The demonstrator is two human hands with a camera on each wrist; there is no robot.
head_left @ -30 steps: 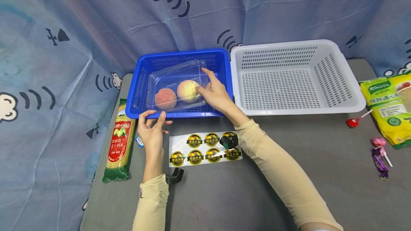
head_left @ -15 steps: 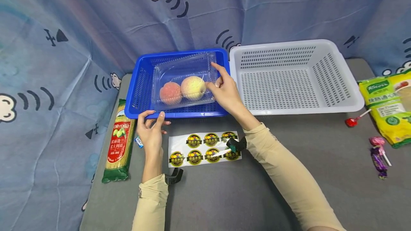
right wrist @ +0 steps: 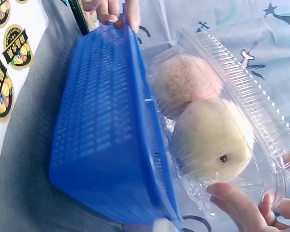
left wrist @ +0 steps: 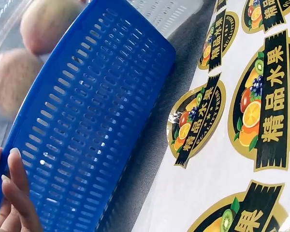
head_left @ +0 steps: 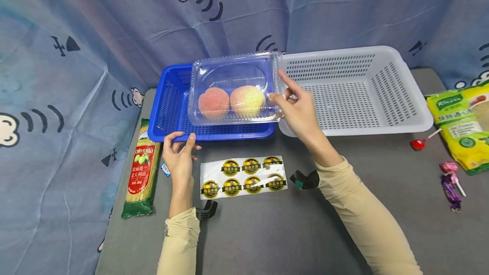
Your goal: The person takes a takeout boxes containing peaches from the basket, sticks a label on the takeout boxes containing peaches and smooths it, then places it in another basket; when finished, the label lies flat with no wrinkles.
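A clear plastic clamshell box point(head_left: 233, 69) with two peaches inside, one reddish peach point(head_left: 214, 102) and one paler yellow-pink peach point(head_left: 247, 101), hangs over the blue basket point(head_left: 168, 109). My right hand point(head_left: 299, 107) grips the box by its right end, thumb on the near side and index finger along the edge. At the front rim of the blue basket, my left hand point(head_left: 179, 156) pinches the rim between thumb and fingers. The right wrist view shows the clamshell box point(right wrist: 251, 92) tilted beside the basket's wall, above rim height.
To the right stands a white basket point(head_left: 355, 130), side by side with the blue one. A sticker sheet point(head_left: 243, 177) lies in front. Spaghetti point(head_left: 141, 169) lies at left; a yellow Knorr bag point(head_left: 460, 126), a red lollipop point(head_left: 419, 144) and wrapped candy point(head_left: 452, 192) lie at right.
My right hand has lifted the clamshell box with the peaches up out of the blue basket and moved it to the right. The left hand has stayed on the rim.
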